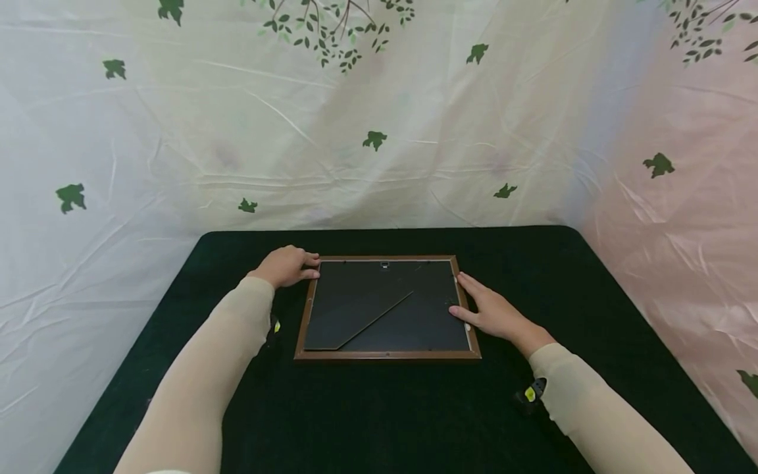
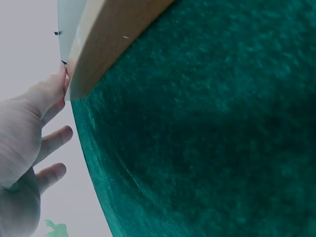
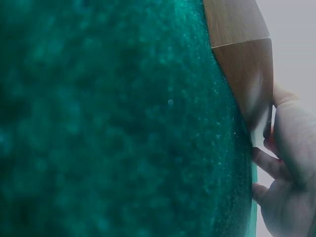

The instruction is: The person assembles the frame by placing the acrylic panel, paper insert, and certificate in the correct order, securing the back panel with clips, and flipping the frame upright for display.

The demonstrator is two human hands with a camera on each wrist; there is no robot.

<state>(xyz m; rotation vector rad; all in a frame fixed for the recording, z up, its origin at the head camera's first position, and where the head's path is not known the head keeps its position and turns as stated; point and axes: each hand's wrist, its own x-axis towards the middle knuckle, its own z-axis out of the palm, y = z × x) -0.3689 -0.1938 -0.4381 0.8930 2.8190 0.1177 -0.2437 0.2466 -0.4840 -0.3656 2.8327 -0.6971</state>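
Observation:
A picture frame [image 1: 387, 355] with brown wooden edges lies back side up on the dark green cloth. Its black backing board [image 1: 361, 296] shows a slanted stand flap [image 1: 331, 329] lying flat and a small metal hanger [image 1: 385, 265] near the far edge. My left hand [image 1: 287, 265] holds the far left corner between thumb and fingers. On the right side, my right hand [image 1: 494, 313] grips the edge, its thumb over the border and its other fingers along the outside. The wrist views show the frame's wooden side [image 2: 106, 42] and near right corner [image 3: 242, 64] close up.
Dark green cloth [image 1: 379, 415] covers the table, which has rounded far corners. Behind and beside it hangs pale fabric [image 1: 296, 164] printed with green leaves. A small dark device with a yellow-green mark [image 1: 530, 394] sits at my right wrist.

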